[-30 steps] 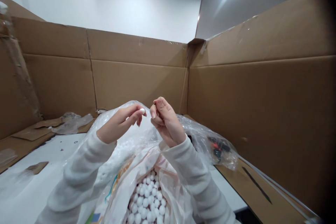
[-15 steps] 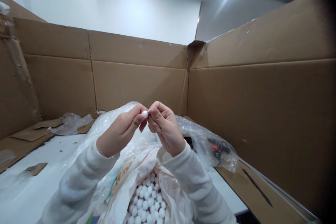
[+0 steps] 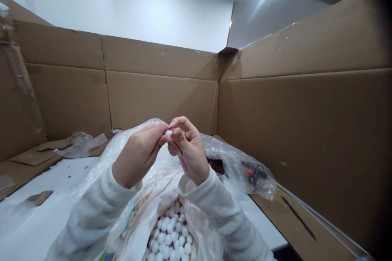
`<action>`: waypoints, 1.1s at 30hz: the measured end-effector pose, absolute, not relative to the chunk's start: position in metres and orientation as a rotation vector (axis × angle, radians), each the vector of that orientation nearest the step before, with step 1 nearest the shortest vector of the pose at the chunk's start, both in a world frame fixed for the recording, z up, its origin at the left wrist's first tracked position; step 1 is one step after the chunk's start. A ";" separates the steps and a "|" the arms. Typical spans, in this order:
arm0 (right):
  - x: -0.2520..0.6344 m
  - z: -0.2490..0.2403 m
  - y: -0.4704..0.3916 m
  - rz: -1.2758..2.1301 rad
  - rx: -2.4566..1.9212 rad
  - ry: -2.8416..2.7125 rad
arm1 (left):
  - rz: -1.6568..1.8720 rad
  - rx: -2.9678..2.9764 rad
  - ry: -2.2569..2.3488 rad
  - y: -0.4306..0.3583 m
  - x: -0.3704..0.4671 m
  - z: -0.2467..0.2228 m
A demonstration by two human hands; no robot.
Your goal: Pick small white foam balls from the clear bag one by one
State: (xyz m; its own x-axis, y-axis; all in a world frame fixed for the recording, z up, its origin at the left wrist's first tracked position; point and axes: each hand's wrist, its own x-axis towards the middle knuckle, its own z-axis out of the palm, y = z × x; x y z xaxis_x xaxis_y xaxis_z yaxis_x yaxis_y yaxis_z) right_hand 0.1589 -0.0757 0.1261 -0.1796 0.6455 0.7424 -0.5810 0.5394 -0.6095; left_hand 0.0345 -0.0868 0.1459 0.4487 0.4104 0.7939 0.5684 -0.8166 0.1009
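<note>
A small white ball (image 3: pixel 168 132) is pinched between the thumb and forefinger of my left hand (image 3: pixel 139 151), above the bag. My right hand (image 3: pixel 190 147) meets it from the right, its forefinger arched over the top and its thumb at the ball's right side; the other fingers are curled. Whether something tiny sits between the right fingertips is hidden. Below my wrists, an open pale plastic bag (image 3: pixel 150 220) holds several more white balls (image 3: pixel 171 236). Both of my forearms are in white sleeves.
Clear plastic sheeting (image 3: pixel 119 151) lies behind the bag; a dark red and black item (image 3: pixel 252 173) shows at right. Cardboard walls (image 3: pixel 162 94) stand at the back and sides. Cardboard scraps (image 3: pixel 39 197) lie on the white table (image 3: pixel 27 232). A dark thin strip (image 3: pixel 298 217) rests at right.
My right forefinger has lifted and arched over the ball, and the right thumb has moved onto its side. My left hand has turned slightly, still pinching the ball.
</note>
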 end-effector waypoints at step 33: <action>0.180 0.132 -0.049 1.556 -0.204 -0.510 | 0.202 -2.495 -1.844 0.014 -0.002 0.097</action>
